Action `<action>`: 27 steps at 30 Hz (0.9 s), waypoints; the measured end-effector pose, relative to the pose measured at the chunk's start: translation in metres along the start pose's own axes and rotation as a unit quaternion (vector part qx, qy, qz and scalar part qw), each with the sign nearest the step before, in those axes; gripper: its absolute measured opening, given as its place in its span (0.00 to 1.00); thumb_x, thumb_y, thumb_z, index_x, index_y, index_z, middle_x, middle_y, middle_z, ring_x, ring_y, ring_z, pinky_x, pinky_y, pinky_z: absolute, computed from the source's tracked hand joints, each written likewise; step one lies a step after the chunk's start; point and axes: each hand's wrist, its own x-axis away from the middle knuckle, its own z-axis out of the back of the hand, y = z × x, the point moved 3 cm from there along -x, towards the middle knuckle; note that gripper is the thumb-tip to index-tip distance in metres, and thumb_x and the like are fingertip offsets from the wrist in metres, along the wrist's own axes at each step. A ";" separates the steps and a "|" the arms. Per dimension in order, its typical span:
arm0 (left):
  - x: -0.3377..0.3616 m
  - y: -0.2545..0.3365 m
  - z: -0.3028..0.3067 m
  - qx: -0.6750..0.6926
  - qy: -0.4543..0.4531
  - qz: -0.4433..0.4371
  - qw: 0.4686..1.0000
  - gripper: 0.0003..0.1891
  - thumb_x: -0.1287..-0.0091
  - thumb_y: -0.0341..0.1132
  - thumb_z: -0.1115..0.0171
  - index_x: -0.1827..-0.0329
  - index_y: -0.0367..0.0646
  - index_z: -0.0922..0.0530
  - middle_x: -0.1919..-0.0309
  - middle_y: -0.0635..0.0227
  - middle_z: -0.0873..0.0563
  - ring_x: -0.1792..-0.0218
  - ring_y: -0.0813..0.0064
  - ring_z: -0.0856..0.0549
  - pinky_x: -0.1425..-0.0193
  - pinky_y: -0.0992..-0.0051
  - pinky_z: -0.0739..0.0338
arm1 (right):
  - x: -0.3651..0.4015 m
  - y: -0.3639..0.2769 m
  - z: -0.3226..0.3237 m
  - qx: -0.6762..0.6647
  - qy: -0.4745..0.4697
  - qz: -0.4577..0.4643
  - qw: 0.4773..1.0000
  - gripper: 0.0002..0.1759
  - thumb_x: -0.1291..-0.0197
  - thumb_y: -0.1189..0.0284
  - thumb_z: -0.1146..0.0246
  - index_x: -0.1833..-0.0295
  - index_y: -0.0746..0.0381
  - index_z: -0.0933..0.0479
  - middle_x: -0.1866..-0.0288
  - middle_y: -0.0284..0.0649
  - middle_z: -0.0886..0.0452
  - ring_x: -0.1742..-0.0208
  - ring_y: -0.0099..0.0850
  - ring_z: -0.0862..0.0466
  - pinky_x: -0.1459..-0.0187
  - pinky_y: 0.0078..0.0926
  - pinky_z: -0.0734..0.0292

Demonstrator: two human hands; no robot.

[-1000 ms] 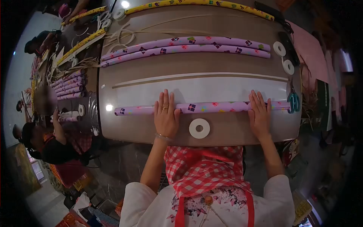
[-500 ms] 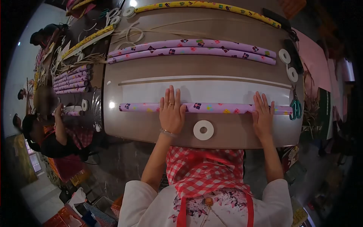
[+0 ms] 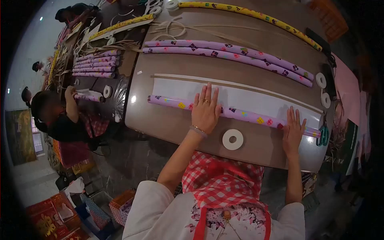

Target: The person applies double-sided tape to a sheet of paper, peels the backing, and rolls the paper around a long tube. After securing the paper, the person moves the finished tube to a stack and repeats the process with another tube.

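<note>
Left hand and right hand pressed on purple patterned roll.
Both palm-down, outstretched flat; roll lies on surface along near edge of white sheet, tape roll nearer person, teal scissors by right end.

And here's the front roll, parallel to the surface's near edge: L hand on it L of ctr, R hand nr its R end. Sheet right behind, strip along its far side. Tape ring betw. roll & near edge. Scissors at roll's R end, by R edge. Farther back, roll pair; far roll nr far edge. Two rings nr R edge, R of pair.
</note>
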 end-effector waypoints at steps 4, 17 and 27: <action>-0.006 0.000 0.000 -0.004 0.011 0.004 1.000 0.29 0.26 0.45 0.58 0.23 0.47 0.42 0.23 0.56 0.45 0.23 0.58 0.43 0.23 0.54 0.50 | -0.004 0.003 -0.004 0.023 0.006 0.004 1.000 0.33 0.25 0.49 0.67 0.24 0.55 0.42 0.22 0.38 0.42 0.20 0.39 0.47 0.24 0.53 0.66; -0.018 -0.001 -0.002 -0.004 0.034 0.007 0.999 0.28 0.25 0.45 0.58 0.24 0.48 0.40 0.23 0.58 0.43 0.24 0.59 0.41 0.23 0.54 0.48 | -0.015 0.012 -0.010 0.025 -0.004 0.006 1.000 0.38 0.27 0.44 0.75 0.22 0.55 0.45 0.20 0.38 0.45 0.20 0.40 0.49 0.24 0.55 0.67; -0.026 -0.003 -0.004 0.013 0.041 0.010 0.999 0.28 0.25 0.47 0.59 0.23 0.48 0.42 0.23 0.58 0.44 0.24 0.60 0.42 0.22 0.55 0.53 | -0.026 0.011 -0.004 0.045 -0.025 0.000 0.999 0.35 0.25 0.47 0.72 0.22 0.55 0.46 0.20 0.38 0.47 0.19 0.39 0.50 0.24 0.53 0.68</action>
